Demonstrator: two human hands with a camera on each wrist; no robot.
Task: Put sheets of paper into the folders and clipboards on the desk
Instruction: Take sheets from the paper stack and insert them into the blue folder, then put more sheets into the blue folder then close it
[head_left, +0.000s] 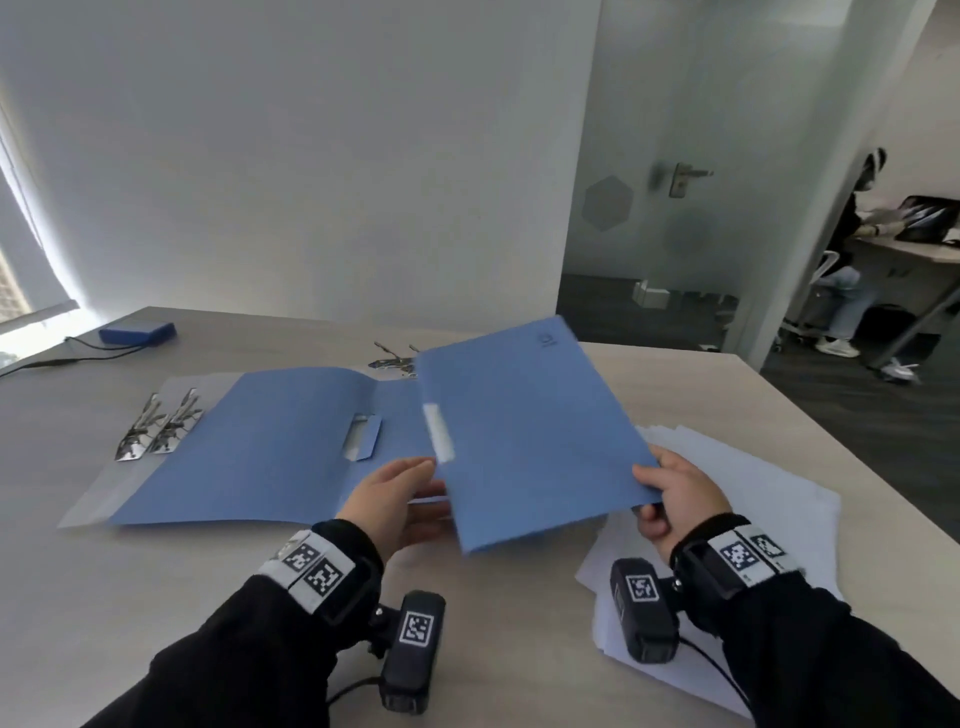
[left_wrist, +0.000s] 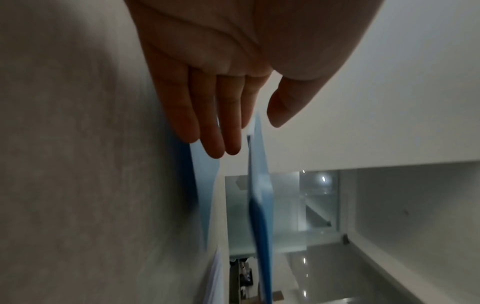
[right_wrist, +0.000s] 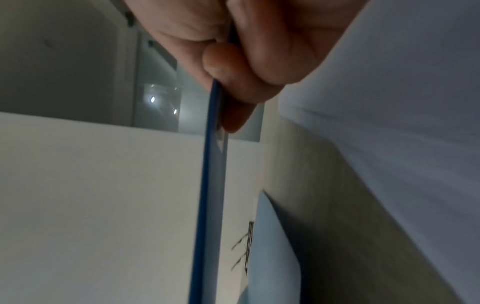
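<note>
**A:** Where is the folder, and what holds it?

**B:** A closed, flat blue card folder (head_left: 535, 431) is lifted off the pale wood-grain desk (head_left: 67, 587), tilted, with its long axis running away from the person. The right hand (head_left: 680, 493) pinches its near right corner, thumb on top and fingers curled beneath. The left hand (head_left: 395, 499) lies open at the folder's near left edge, fingers straight; whether they touch it, I cannot tell.

**B:** Under and to the left lies a second blue card folder spread open flat (head_left: 270, 447), with two shiny metal clips (head_left: 156, 426) at its far left end.

**A:** And the paper?

**B:** A loose stack of white paper sheets (head_left: 753, 499) lies on the desk to the right, directly beneath the right hand and wrist.

**A:** So which hand is nearer the sheets?

**B:** The right one, by far. My guess is the left would need to take over the folder to free it.
</note>
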